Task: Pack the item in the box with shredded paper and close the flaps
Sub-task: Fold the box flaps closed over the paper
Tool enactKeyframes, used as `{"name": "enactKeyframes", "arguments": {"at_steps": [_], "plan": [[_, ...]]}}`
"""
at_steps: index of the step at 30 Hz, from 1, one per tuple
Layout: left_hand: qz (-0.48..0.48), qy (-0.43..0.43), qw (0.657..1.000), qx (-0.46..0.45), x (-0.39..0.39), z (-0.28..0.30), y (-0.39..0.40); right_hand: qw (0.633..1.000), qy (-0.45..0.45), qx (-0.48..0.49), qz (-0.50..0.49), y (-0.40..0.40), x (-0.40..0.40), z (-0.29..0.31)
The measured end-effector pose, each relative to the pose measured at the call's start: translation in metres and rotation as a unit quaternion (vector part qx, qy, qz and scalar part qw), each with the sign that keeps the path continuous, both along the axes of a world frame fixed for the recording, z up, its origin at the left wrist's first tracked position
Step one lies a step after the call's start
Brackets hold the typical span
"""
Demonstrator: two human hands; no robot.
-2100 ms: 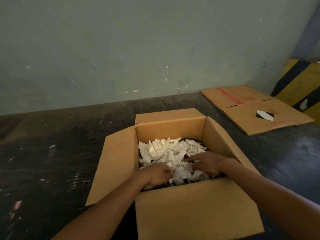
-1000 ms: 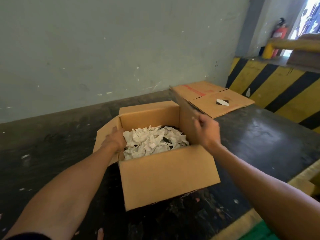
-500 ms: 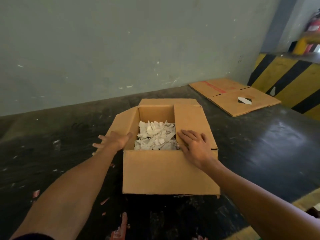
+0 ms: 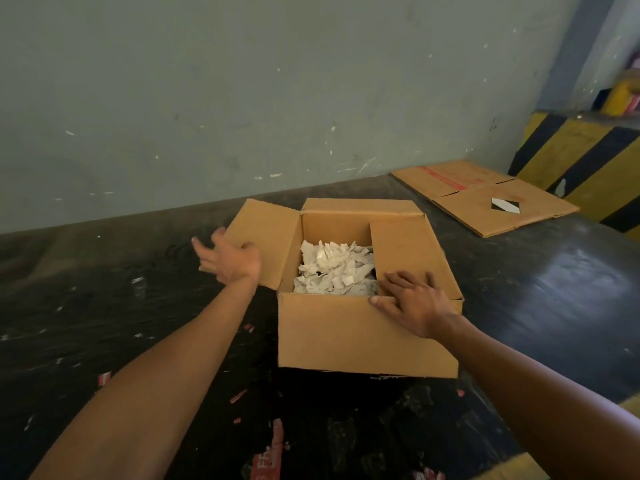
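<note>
A brown cardboard box (image 4: 363, 337) stands on the dark floor, filled with white shredded paper (image 4: 334, 268); the packed item is hidden under it. Its right flap (image 4: 405, 251) lies folded flat over the opening, and my right hand (image 4: 414, 301) rests flat on that flap's near end, fingers spread. The left flap (image 4: 265, 237) stands half raised, tilted outward. My left hand (image 4: 230, 259) is against the flap's outer face, fingers apart, holding nothing. The far flap (image 4: 360, 204) stays folded back, and the near flap hangs down in front.
A flattened cardboard sheet (image 4: 485, 199) with a black-and-white label lies at the back right. A yellow-and-black striped barrier (image 4: 588, 161) stands at the far right. A grey wall (image 4: 242, 98) runs behind the box. Paper scraps and red tape bits (image 4: 270, 455) litter the floor.
My right hand folded the right flap down and still presses on it. My left hand slid out under the left flap, which has risen. The camera view shifted left.
</note>
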State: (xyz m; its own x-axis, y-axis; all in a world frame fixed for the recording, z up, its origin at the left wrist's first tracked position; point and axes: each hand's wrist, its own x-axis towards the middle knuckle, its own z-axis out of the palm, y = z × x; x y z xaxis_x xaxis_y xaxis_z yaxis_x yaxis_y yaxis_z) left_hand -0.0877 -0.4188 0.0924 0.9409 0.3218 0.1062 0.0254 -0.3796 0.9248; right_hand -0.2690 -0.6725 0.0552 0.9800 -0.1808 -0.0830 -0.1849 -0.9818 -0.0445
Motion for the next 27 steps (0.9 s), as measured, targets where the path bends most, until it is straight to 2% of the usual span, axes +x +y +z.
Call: {"name": "enactKeyframes", "arguments": {"at_steps": [3, 6, 10, 12, 14, 16, 19, 20, 22, 23, 27], "plan": [[-0.082, -0.172, 0.982, 0.012, -0.022, 0.016, -0.011, 1.000, 0.002, -0.002, -0.006, 0.001, 0.000, -0.001], [-0.219, -0.317, 0.922, 0.036, -0.054, 0.019, -0.022, 1.000, 0.000, 0.002, -0.010, 0.003, -0.001, -0.001], [-0.409, -0.353, 0.818, 0.197, -0.080, 0.005, -0.028, 1.000, 0.014, 0.010, -0.015, 0.004, -0.003, 0.002], [-0.493, -0.362, 0.756, 0.232, -0.086, -0.003, -0.028, 1.000, 0.015, 0.013, -0.013, 0.005, -0.003, 0.002], [-0.547, -0.339, 0.722, 0.252, -0.090, -0.009, -0.028, 1.000, -0.003, 0.021, -0.011, 0.006, -0.005, 0.001], [-0.552, -0.291, 0.738, 0.258, -0.088, -0.016, -0.029, 0.999, -0.024, 0.043, -0.007, 0.004, -0.010, -0.001], [-0.483, -0.218, 0.800, 0.283, -0.070, -0.024, -0.024, 0.995, -0.062, 0.072, 0.009, 0.000, -0.019, -0.002], [-0.450, -0.196, 0.808, 0.326, -0.060, -0.025, -0.022, 0.993, -0.077, 0.087, 0.010, -0.003, -0.022, -0.001], [-0.407, -0.121, 0.800, 0.424, -0.040, -0.030, -0.014, 0.987, -0.110, 0.118, 0.015, -0.012, -0.028, -0.002], [-0.402, -0.083, 0.800, 0.438, -0.030, -0.034, -0.008, 0.985, -0.122, 0.124, 0.022, -0.019, -0.033, -0.002], [-0.433, 0.015, 0.833, 0.343, -0.009, -0.045, 0.012, 0.984, -0.157, 0.079, 0.030, -0.054, -0.059, -0.008]]}}
